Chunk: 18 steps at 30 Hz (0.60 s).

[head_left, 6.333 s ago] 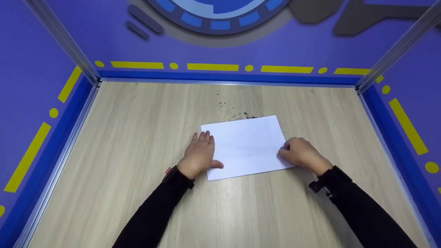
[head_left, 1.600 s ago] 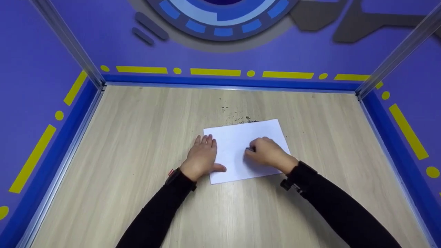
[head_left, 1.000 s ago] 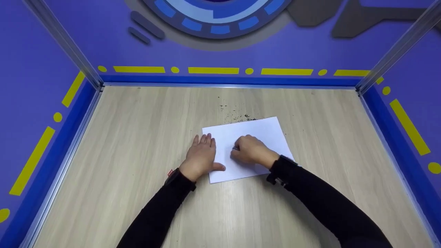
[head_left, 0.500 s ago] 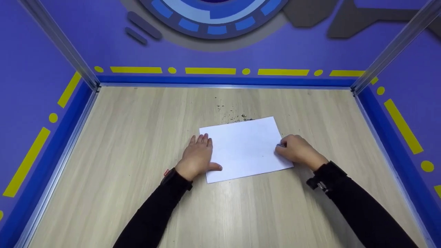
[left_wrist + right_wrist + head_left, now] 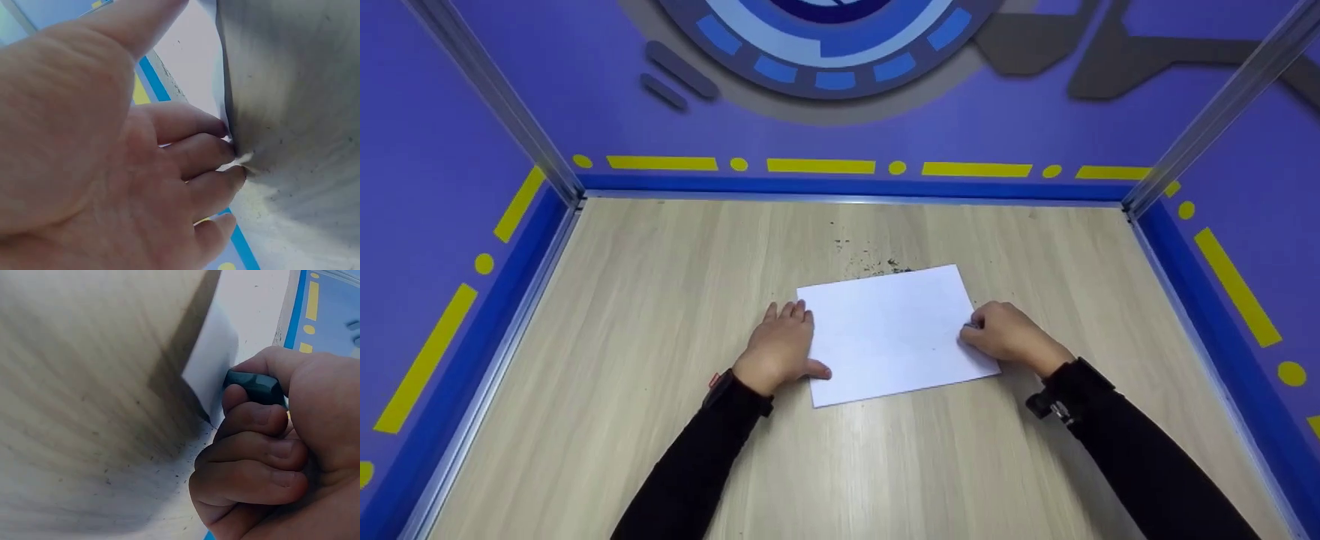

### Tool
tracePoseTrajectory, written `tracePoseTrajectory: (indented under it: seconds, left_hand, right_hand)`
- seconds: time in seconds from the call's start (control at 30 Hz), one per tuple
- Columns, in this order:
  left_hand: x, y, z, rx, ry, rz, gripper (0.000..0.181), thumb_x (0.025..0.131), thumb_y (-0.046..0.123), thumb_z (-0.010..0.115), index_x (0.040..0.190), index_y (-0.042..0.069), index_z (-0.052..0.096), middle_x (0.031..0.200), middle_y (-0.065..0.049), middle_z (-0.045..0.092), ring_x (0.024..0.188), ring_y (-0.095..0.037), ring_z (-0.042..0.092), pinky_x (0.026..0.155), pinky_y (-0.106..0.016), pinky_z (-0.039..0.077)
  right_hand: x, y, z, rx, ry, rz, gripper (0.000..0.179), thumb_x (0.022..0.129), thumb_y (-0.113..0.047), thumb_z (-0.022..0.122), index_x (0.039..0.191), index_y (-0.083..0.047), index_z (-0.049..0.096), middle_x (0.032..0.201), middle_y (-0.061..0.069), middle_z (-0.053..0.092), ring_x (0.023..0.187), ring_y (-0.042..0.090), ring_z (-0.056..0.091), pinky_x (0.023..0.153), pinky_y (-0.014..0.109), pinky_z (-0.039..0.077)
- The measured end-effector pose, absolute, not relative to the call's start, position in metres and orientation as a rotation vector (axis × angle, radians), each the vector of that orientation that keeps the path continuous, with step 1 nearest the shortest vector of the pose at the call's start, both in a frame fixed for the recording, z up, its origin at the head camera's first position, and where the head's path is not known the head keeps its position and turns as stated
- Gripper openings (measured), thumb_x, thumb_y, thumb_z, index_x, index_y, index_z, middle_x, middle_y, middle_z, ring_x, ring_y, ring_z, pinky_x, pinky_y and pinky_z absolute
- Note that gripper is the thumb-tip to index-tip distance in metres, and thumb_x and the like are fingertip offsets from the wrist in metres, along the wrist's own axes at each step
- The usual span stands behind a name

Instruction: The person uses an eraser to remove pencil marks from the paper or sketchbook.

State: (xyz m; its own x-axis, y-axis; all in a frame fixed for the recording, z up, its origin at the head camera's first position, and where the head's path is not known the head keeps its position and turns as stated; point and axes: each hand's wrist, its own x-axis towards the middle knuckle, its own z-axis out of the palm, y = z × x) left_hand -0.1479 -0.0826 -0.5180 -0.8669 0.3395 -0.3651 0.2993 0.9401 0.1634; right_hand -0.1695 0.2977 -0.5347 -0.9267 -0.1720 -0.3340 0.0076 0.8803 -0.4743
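Note:
A white sheet of paper (image 5: pixel 885 337) lies slightly turned on the table in the head view. My left hand (image 5: pixel 778 349) rests along its left edge, fingers straight and thumb on the sheet; in the left wrist view the fingertips touch the paper's edge. At the right edge, my right hand (image 5: pixel 1014 337) grips a small dark block, apparently an eraser (image 5: pixel 256 387), between thumb and curled fingers. Only one end of the eraser shows, and the rest is hidden in the hand. A tiny dark speck lies on the paper near the right hand.
Dark crumbs (image 5: pixel 891 262) are scattered on the wooden table (image 5: pixel 675 285) behind the paper. Purple-blue panels (image 5: pixel 840 139) with yellow marks and metal framing enclose the back and both sides.
My right hand has gone leftward over the paper to its middle, then back to the right edge with the eraser. My left hand has slid slightly left, toward the sheet's edge.

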Motion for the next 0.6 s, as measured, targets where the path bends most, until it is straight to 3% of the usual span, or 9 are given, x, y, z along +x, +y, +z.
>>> tracePoseTrajectory:
  seconds: [0.27,0.6]
  left_hand:
    - [-0.150,-0.083,-0.519,0.485,2.714,0.151,0.118,0.087,0.063,0.089,0.165,-0.010,0.040,0.177,-0.030,0.035,0.169,-0.042,0.031,0.142,-0.058,0.020]
    - [-0.148,-0.078,-0.525,0.520,2.783,-0.041,0.122,0.088,0.079,0.076,0.164,-0.010,0.043,0.174,-0.030,0.041,0.166,-0.042,0.038,0.141,-0.057,0.024]
  right_hand:
    - [-0.178,0.270,-0.519,-0.153,2.660,-0.694,0.043,0.100,-0.027,0.064,0.065,-0.020,0.041,0.065,-0.005,0.037,0.059,0.016,0.042,0.055,0.029,0.036]
    - [-0.182,0.144,-0.523,-0.372,2.662,-0.590,0.044,0.105,-0.033,0.066,0.066,-0.020,0.050,0.068,-0.002,0.056,0.066,0.021,0.056,0.067,0.037,0.049]
